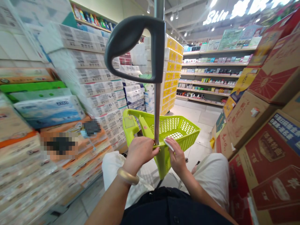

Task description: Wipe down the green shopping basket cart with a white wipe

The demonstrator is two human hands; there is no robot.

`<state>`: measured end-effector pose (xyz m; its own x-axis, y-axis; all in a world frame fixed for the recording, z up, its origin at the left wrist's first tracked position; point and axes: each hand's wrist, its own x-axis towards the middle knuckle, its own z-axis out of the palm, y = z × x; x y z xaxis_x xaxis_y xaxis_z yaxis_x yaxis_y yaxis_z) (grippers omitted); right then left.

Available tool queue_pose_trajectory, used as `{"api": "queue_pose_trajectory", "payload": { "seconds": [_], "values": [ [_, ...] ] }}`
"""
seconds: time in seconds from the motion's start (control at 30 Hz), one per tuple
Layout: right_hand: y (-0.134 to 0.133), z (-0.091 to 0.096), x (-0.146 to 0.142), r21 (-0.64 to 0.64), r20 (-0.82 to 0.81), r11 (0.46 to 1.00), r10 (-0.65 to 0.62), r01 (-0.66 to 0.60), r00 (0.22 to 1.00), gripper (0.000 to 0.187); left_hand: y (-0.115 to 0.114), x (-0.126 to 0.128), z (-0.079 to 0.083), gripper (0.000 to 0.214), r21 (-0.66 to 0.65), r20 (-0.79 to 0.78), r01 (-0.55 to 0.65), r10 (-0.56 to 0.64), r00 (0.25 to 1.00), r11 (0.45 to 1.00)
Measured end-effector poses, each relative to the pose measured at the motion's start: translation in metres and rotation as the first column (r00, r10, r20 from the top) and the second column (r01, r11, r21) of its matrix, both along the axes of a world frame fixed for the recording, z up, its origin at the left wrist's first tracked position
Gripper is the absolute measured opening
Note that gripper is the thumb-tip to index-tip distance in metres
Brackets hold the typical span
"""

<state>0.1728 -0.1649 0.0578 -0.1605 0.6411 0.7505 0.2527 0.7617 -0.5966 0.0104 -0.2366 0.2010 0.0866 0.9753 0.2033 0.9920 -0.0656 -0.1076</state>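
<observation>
A lime-green wheeled shopping basket [185, 125] stands between my knees, with a metal pole [157, 109] rising from its near end to a dark grey loop handle [131, 37]. My left hand [142, 153], with a gold bangle [127, 176] at the wrist, is closed at the basket's near rim beside the foot of the pole; its fingertips are partly hidden. On the other side of the pole, my right hand [175, 156] pinches a small white wipe-like piece [169, 145] against the rim. The inside of the basket shows only its lattice floor.
Stacked packs of tissue paper [96, 75] line the left side. Piled cartons [269, 134] close in on the right. Yellow-and-white boxes [172, 75] are stacked ahead, and shelves of small goods [215, 68] stand behind, beyond a tiled floor [199, 115].
</observation>
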Motion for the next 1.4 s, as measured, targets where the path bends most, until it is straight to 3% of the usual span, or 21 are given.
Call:
{"api": "queue_pose_trajectory", "payload": {
  "seconds": [0.13,0.33,0.53,0.73,0.97,1.17,1.4],
  "values": [
    [-0.007,0.007,-0.001,0.052,0.079,0.992,0.108,-0.113,0.991,0.046,0.0,-0.001,-0.001,0.04,0.013,-0.002,0.007,-0.007,1.0,1.0],
    [0.009,-0.007,0.006,-0.004,-0.03,0.996,-0.09,0.09,0.996,0.043,0.001,-0.001,0.001,0.038,0.007,-0.013,0.004,-0.004,1.0,1.0],
    [-0.011,0.0,-0.003,0.092,0.025,0.994,0.058,-0.06,0.998,0.048,0.001,-0.002,0.001,0.04,0.0,-0.003,0.0,0.0,1.0,1.0],
    [0.002,-0.008,0.004,0.027,-0.051,0.995,-0.099,0.1,0.994,0.043,0.0,-0.002,0.0,0.04,-0.009,-0.006,-0.013,0.013,1.0,1.0],
    [-0.013,0.009,-0.004,0.092,0.067,0.991,0.086,-0.092,0.994,0.045,0.0,-0.003,0.002,0.04,-0.011,0.003,0.005,-0.005,1.0,1.0],
    [0.001,-0.003,0.002,0.02,-0.039,0.997,-0.079,0.08,0.996,0.042,0.0,-0.003,0.002,0.04,-0.028,0.015,-0.009,0.01,1.0,1.0],
    [-0.01,0.012,-0.005,0.072,0.078,0.992,0.095,-0.1,0.992,0.044,-0.001,-0.003,0.003,0.04,-0.028,0.015,-0.001,0.001,1.0,1.0]
  ]
}}
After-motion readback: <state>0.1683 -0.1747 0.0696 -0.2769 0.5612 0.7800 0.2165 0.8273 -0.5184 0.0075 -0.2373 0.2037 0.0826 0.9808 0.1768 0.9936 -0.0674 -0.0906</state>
